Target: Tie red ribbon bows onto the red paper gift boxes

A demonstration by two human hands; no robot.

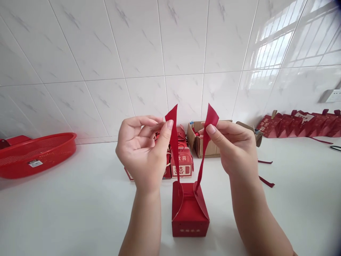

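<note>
A small red gift box (190,213) stands upright on the white table, its curved top flaps folded inward. Red ribbon (174,145) rises from the flaps in two lengths. My left hand (145,149) pinches one ribbon end between thumb and forefinger, with the tip sticking up above. The other end is pinched the same way in my right hand (230,145). Both hands hang above the box, apart from each other, and the ribbon lengths spread into a narrow V.
Behind the box stand several printed red gift boxes (182,165) and an open cardboard box (209,145). A red plastic basket (50,156) is at left. Red folded boxes (301,124) line the wall at right, with loose ribbon pieces (266,182) nearer. A tiled wall (144,42) closes the back.
</note>
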